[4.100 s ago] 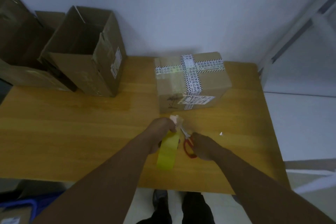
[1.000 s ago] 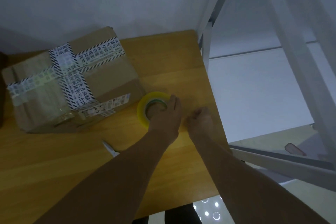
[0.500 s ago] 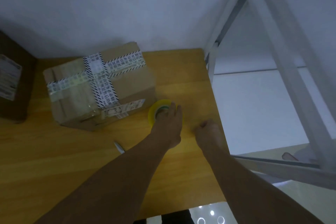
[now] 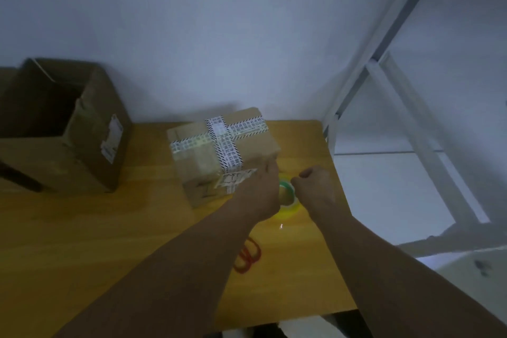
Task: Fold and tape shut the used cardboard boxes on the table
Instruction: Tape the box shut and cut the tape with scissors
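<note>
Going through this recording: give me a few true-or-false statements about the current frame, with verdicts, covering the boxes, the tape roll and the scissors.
1. The brown cardboard box at the table's left is open at the top. True.
2. The red-handled scissors are in the right hand. False: they lie on the wooden table, nearer the person than both hands.
3. The yellow tape roll lies flat on the table between the left hand and the right hand. True.
4. The cardboard box with black-and-white printed tape has its flaps standing open. False: its top is shut and taped crosswise.
</note>
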